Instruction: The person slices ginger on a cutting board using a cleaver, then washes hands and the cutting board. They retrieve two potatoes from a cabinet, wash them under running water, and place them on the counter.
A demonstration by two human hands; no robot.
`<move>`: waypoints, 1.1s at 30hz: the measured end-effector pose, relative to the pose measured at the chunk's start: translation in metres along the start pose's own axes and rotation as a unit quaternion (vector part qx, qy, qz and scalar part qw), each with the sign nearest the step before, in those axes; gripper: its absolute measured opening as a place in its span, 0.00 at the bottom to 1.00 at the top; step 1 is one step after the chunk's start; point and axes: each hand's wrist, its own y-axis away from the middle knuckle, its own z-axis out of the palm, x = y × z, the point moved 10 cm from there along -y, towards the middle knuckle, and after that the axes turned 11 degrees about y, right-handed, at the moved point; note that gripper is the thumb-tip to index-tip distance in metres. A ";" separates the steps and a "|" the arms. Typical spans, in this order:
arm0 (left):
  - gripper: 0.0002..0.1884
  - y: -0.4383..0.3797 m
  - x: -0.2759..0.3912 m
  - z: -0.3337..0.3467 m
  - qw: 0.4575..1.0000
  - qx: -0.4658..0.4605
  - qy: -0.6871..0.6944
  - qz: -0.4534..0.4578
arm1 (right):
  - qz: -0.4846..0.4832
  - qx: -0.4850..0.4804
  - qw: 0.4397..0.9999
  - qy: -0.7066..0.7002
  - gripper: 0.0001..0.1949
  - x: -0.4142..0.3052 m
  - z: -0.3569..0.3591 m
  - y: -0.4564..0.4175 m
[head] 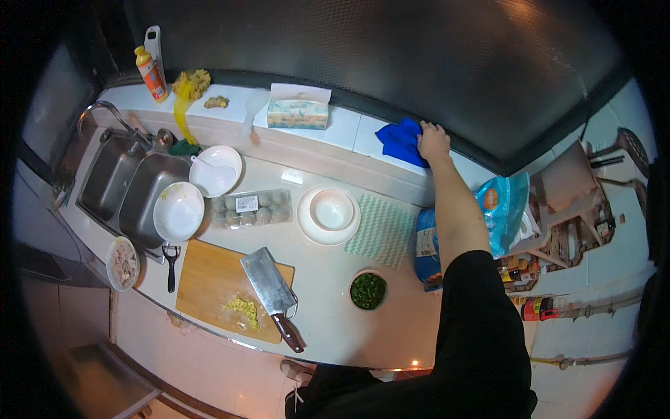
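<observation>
At the right end of the tiled window ledge, my right hand (pixel 434 141) is on a crumpled blue cloth (pixel 402 142), gripping its right edge; the fingertips are partly hidden. My left hand is out of view. Before me on the counter, a cleaver (pixel 269 285) with a brown handle lies across the right side of a wooden cutting board (pixel 207 277). Finely chopped pale yellow pieces (pixel 243 311) are on the board. A bowl of chopped green leaves (pixel 368 290) stands to the right.
A double sink (pixel 149 209) is at left, beside a white bowl (pixel 179 212), a bowl of meat pieces (pixel 123 263) and a black peeler (pixel 170 267). Boxed eggs (pixel 251 208), a stacked bowl and plate (pixel 330 216) and bags (pixel 502 209) stand farther back. A tissue pack (pixel 297 114) is on the ledge.
</observation>
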 end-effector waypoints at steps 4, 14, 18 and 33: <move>0.11 -0.041 -0.006 0.003 0.999 -0.015 -0.007 0.040 | 0.042 0.046 0.998 -0.032 0.14 0.021 -0.052 -0.021; 0.15 0.109 0.016 0.160 0.901 -0.432 0.049 0.013 | -0.379 0.204 0.769 -0.473 0.10 -0.123 -0.392 0.283; 0.15 0.176 -0.026 0.158 0.847 -0.508 0.009 -0.153 | -0.530 0.067 0.677 -0.507 0.16 -0.221 -0.428 0.471; 0.12 0.073 0.071 -0.029 0.898 -0.436 0.051 -0.027 | -0.517 -0.216 0.538 -0.630 0.19 -0.305 -0.480 0.709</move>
